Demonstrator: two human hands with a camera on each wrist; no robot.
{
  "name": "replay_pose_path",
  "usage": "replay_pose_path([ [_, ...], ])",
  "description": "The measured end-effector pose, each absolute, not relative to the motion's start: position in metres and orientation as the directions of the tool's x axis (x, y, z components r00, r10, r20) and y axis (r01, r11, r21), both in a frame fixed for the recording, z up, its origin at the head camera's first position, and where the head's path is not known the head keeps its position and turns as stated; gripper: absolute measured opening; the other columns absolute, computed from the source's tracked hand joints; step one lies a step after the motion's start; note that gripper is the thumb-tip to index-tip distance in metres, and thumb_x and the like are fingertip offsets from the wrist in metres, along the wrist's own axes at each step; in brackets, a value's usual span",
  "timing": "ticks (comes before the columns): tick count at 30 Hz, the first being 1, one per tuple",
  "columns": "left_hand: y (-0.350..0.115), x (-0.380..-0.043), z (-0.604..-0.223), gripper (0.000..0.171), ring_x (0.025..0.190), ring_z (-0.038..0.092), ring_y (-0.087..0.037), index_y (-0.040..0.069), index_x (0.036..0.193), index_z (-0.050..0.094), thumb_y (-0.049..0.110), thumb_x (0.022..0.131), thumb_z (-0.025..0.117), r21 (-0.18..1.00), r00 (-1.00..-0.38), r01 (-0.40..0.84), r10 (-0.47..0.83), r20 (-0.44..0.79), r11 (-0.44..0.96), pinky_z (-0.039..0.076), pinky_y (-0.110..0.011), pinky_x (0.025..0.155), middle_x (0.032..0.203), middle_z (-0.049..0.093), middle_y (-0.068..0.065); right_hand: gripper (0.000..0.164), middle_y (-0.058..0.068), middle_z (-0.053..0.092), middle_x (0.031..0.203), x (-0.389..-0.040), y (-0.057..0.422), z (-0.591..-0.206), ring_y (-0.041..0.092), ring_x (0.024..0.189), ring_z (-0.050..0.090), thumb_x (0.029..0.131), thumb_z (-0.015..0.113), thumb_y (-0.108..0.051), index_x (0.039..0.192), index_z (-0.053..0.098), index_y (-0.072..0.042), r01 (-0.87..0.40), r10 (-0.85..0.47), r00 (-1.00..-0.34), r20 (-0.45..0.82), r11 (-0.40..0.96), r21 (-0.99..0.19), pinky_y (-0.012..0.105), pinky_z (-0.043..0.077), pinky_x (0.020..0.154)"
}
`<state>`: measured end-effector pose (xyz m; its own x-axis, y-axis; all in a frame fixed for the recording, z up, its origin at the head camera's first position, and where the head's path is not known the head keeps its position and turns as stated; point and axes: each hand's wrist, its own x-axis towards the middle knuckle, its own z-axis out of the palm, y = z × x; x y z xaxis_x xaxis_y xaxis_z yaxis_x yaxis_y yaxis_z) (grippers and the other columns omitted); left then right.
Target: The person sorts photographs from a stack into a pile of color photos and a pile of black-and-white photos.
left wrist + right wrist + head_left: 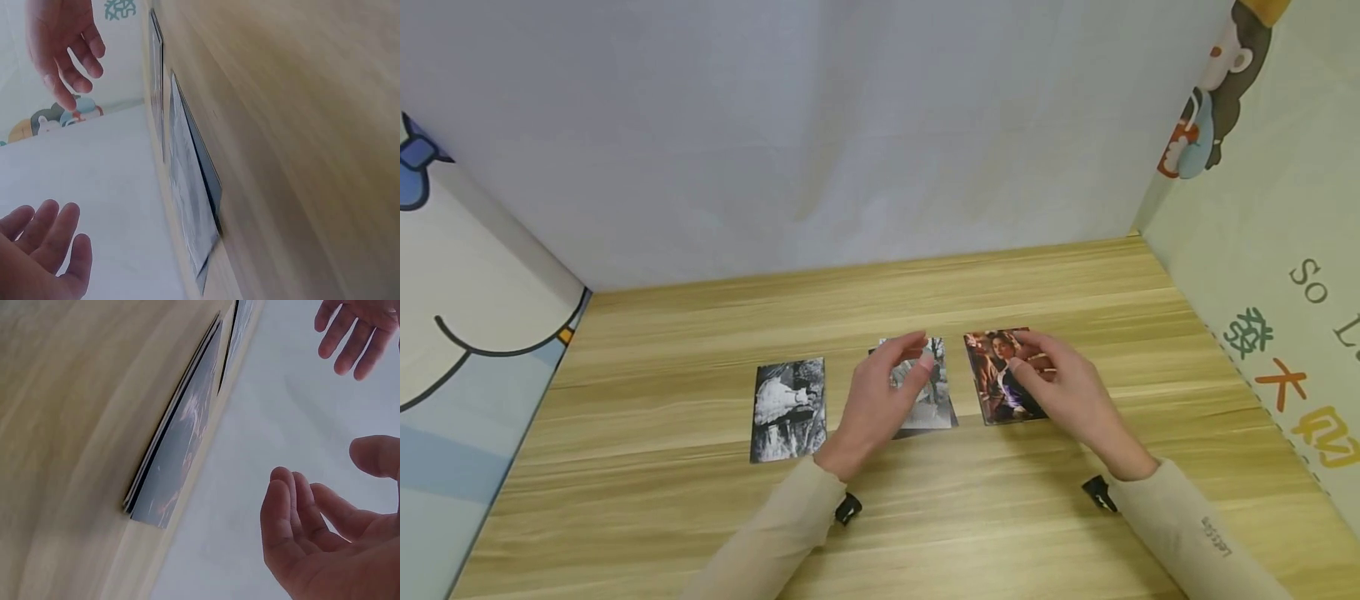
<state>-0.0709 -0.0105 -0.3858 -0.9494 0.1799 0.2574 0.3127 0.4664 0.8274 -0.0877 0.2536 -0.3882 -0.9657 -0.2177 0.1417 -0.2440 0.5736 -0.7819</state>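
Three groups of photo cards lie in a row. My left hand (880,394) hovers above the middle black-and-white cards (934,406), its fingers loosely bent and nothing between them. Two of those cards (190,187) overlap askew, the upper one slightly raised in the left wrist view. Over the coloured photo card (992,387) on the right is my right hand (1067,389), thumb and fingers apart and holding nothing. That card tops a small stack (172,444), whose layered edges show in the right wrist view. Farther left lies a black-and-white photo card (788,410) of a pale dress.
The cards rest on a wood-grain table (700,533). A plain pale sheet (865,150) rises behind it. Printed panels stand at both sides, the right panel (1247,250) bearing characters and a cartoon figure. Black wrist straps (848,508) show at the sleeves.
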Motion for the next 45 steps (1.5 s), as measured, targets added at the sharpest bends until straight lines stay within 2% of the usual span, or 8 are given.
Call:
replay_pose_path([
  [5, -0.022, -0.071, -0.386, 0.055, 0.128, 0.06, -0.026, 0.01, 0.149, 0.055, 0.045, 0.106, 0.05, 0.817, -0.956, 0.292, 0.17, 0.238, 0.498, 0.047, -0.05, 0.109, 0.142, 0.061, -0.006, 0.048, 0.02, 0.066, 0.122, -0.088, 0.248, -0.387, 0.031, 0.107, 0.066, 0.104, 0.062, -0.019, 0.145, 0.054, 0.004, -0.263, -0.246, -0.959, 0.141, 0.581, -0.77, 0.047, 0.058, 0.089],
  [11, -0.037, -0.07, -0.389, 0.06, 0.128, 0.059, -0.029, 0.01, 0.152, 0.051, 0.049, 0.107, 0.047, 0.785, -0.966, 0.259, 0.166, 0.199, 0.562, 0.048, -0.051, 0.107, 0.145, 0.058, -0.01, 0.051, 0.024, 0.061, 0.134, -0.088, 0.241, -0.387, 0.036, 0.115, 0.064, 0.103, 0.063, -0.022, 0.146, 0.053, 0.003, -0.25, -0.273, -0.956, 0.104, 0.581, -0.775, 0.051, 0.056, 0.094],
  [21, -0.057, -0.068, -0.394, 0.063, 0.128, 0.057, -0.033, 0.006, 0.152, 0.05, 0.048, 0.106, 0.049, 0.764, -0.981, 0.189, 0.157, 0.115, 0.617, 0.051, -0.051, 0.104, 0.149, 0.053, -0.015, 0.055, 0.025, 0.058, 0.139, -0.093, 0.23, -0.389, 0.038, 0.117, 0.063, 0.104, 0.06, -0.03, 0.147, 0.053, 0.004, -0.262, -0.335, -0.94, 0.061, 0.598, -0.758, 0.052, 0.057, 0.093],
  [25, -0.062, -0.068, -0.394, 0.061, 0.131, 0.056, -0.034, 0.007, 0.151, 0.051, 0.047, 0.106, 0.052, 0.733, -0.986, 0.159, 0.149, 0.08, 0.661, 0.05, -0.054, 0.105, 0.15, 0.053, -0.014, 0.053, 0.024, 0.061, 0.136, -0.096, 0.226, -0.391, 0.038, 0.115, 0.064, 0.104, 0.061, -0.029, 0.146, 0.054, 0.003, -0.264, -0.35, -0.936, 0.041, 0.618, -0.741, 0.055, 0.056, 0.093],
  [32, -0.069, -0.071, -0.396, 0.061, 0.136, 0.05, -0.039, 0.005, 0.146, 0.057, 0.05, 0.106, 0.051, 0.634, -0.98, 0.157, 0.197, 0.008, 0.757, 0.038, -0.059, 0.115, 0.15, 0.052, -0.017, 0.053, 0.024, 0.064, 0.13, -0.104, 0.216, -0.395, 0.036, 0.11, 0.066, 0.103, 0.062, -0.025, 0.145, 0.054, 0.006, -0.277, -0.373, -0.928, 0.028, 0.635, -0.721, 0.055, 0.056, 0.091],
  [39, -0.072, -0.078, -0.398, 0.066, 0.134, 0.052, -0.039, 0.005, 0.148, 0.055, 0.053, 0.104, 0.052, 0.561, -0.965, 0.165, 0.25, -0.076, 0.811, 0.041, -0.058, 0.113, 0.15, 0.052, -0.017, 0.05, 0.017, 0.07, 0.118, -0.115, 0.205, -0.402, 0.031, 0.108, 0.066, 0.103, 0.06, -0.022, 0.142, 0.056, 0.01, -0.301, -0.411, -0.912, 0.016, 0.641, -0.706, 0.051, 0.055, 0.093],
  [43, -0.074, -0.082, -0.399, 0.065, 0.133, 0.053, -0.039, 0.004, 0.148, 0.056, 0.051, 0.102, 0.056, 0.553, -0.964, 0.159, 0.249, -0.091, 0.818, 0.042, -0.057, 0.112, 0.148, 0.053, -0.017, 0.05, 0.015, 0.071, 0.118, -0.119, 0.201, -0.405, 0.029, 0.107, 0.066, 0.104, 0.059, -0.023, 0.141, 0.057, 0.009, -0.301, -0.421, -0.907, -0.003, 0.654, -0.693, 0.05, 0.055, 0.092],
  [45, -0.075, -0.085, -0.4, 0.063, 0.131, 0.053, -0.038, 0.004, 0.147, 0.057, 0.048, 0.102, 0.059, 0.554, -0.964, 0.157, 0.248, -0.093, 0.818, 0.044, -0.056, 0.111, 0.146, 0.054, -0.018, 0.05, 0.011, 0.07, 0.112, -0.122, 0.199, -0.406, 0.024, 0.097, 0.065, 0.104, 0.058, -0.024, 0.142, 0.056, 0.009, -0.296, -0.429, -0.903, -0.021, 0.657, -0.694, 0.045, 0.054, 0.086],
])
